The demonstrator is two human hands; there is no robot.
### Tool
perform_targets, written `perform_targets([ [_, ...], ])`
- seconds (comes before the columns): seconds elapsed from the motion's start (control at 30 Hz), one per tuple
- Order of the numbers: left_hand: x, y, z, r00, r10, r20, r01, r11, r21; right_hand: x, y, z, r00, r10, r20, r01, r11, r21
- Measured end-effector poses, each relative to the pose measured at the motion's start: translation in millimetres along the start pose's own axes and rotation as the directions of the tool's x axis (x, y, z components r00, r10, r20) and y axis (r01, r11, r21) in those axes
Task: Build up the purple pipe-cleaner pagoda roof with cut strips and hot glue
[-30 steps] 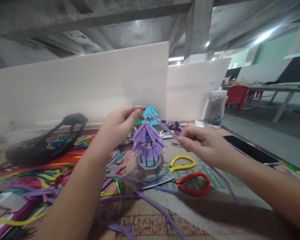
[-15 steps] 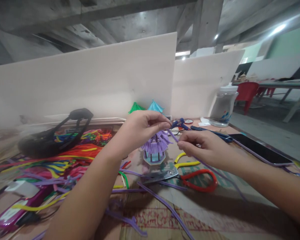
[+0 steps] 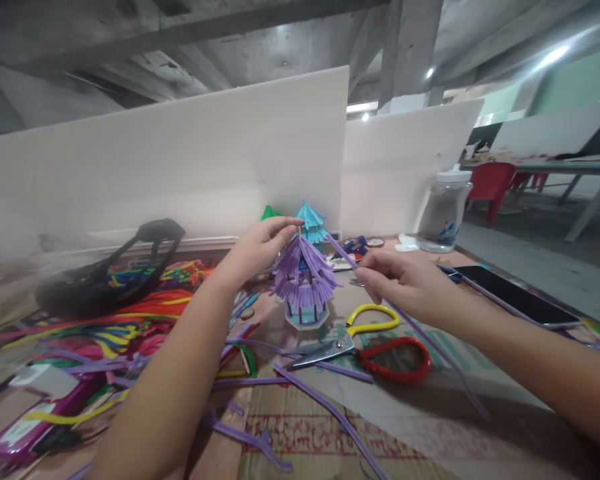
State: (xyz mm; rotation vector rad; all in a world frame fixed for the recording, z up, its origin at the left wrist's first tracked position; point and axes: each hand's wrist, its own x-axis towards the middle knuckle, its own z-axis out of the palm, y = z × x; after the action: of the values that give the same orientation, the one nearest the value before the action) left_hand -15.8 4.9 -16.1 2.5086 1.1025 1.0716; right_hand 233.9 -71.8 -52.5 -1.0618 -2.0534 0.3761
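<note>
A small pagoda-like model with two tiers of purple strips and a pale blue base stands upright at the centre. My left hand is closed in a pinch at the tip of its roof, where a thin stick shows. To the right, my right hand pinches a long purple strip; its upper end points up and left beside the roof, and the rest trails down to the right. Scissors with one yellow and one red handle lie open in front of the model.
Behind the model stand a blue model and a green one. Coloured strips and a black strapped object are at left. A bottle, a phone and a glue gun are at right.
My left hand has moved left, off the purple strip and onto the tip of the model's roof. My right hand still holds the strip in nearly the same place.
</note>
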Motion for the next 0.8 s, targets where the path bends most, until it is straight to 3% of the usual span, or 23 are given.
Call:
perform_targets([
  [0.13, 2.5, 1.7, 9.0, 0.999, -0.031, 0.025, 0.033, 0.995, -0.094, -2.7, -1.0, 6.6, 1.000, -0.006, 0.020, 0.007, 0.997, -0.074],
  [0.4, 4.9, 2.5, 18.1, 0.997, -0.046, -0.063, 0.040, 0.994, -0.097, -0.5, 10.7, 18.8, 0.995, -0.061, 0.075, 0.069, 0.992, -0.107],
  [0.63, 1.9, 16.6, 23.7, 0.998, -0.030, -0.059, 0.025, 0.996, -0.089, -1.2, 14.9, 26.5, 0.996, -0.055, 0.066, 0.065, 0.985, -0.160],
  [0.8, 0.9, 18.2, 20.1, 0.993, -0.039, -0.109, 0.037, 0.999, -0.021, 2.6, 17.0, 14.4, 0.998, -0.066, 0.017, 0.068, 0.966, -0.248],
])
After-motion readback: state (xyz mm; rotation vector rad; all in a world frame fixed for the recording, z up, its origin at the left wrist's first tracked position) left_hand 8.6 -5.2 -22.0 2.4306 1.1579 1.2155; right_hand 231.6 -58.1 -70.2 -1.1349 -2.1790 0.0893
